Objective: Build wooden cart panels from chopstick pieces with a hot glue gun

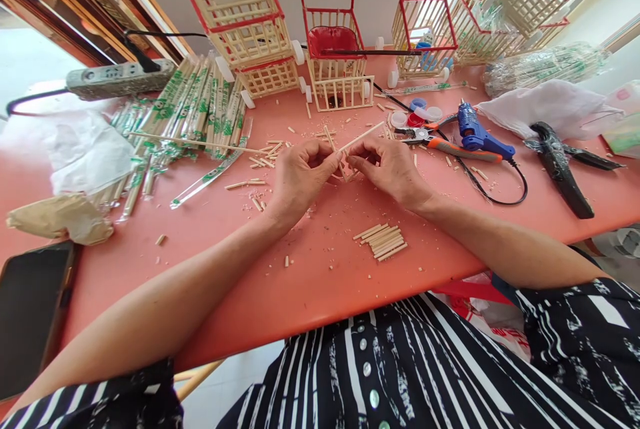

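Note:
Over the middle of the table, my left hand [311, 172] is closed in a pinch around thin wooden sticks. One pale stick [367, 135] slants up to the right past its fingertips. Another stick [329, 138] rises steeply between the two hands and crosses near the first. My right hand [383, 167] is also closed, thumb and forefinger pinching at the lower part of these sticks. Whether the sticks are joined is hidden by the fingers. Closer to me lies a row of short cut sticks [381, 241]. Small wood pieces [263, 161] are scattered left of my left hand.
Small stick-built carts [337, 72] with red edges line the back. Wrapped chopsticks [187, 105] and a power strip [120, 79] lie left. To the right are pliers [465, 147], a blue glue gun [480, 132] and a black-handled tool [563, 169]. A phone [35, 315] rests front left.

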Motion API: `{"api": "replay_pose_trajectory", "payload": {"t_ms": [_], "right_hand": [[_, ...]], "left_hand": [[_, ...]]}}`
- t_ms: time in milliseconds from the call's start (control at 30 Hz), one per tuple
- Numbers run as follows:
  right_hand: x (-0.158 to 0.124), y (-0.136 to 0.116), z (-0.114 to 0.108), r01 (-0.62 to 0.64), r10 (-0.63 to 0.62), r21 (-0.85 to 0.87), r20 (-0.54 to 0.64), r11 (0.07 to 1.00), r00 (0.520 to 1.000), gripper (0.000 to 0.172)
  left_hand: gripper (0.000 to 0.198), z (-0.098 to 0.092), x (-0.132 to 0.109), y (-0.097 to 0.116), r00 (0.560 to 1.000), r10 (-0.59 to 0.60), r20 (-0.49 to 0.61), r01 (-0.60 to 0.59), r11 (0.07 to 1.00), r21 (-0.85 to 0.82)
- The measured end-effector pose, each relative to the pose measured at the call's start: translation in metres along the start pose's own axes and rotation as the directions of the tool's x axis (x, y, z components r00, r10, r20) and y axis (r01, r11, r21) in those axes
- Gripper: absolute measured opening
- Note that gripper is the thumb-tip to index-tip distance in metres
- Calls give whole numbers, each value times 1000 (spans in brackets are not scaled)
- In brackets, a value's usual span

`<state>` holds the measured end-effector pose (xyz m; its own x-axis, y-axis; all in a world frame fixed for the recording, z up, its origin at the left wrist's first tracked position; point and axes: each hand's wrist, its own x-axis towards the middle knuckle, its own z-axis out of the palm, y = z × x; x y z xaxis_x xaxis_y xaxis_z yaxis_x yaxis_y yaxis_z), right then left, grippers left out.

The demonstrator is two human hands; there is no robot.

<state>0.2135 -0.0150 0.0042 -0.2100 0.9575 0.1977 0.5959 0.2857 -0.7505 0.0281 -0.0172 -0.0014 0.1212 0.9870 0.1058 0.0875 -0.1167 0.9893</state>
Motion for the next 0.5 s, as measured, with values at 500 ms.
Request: {"api": "replay_pose_trajectory", "payload": {"t_ms": [500], "right_hand": [[-1, 4, 4, 3, -3, 55, 8, 998, 1000, 12]], "left_hand": [[19, -3, 1, -6, 1000, 25, 1, -25, 998, 50]]}}
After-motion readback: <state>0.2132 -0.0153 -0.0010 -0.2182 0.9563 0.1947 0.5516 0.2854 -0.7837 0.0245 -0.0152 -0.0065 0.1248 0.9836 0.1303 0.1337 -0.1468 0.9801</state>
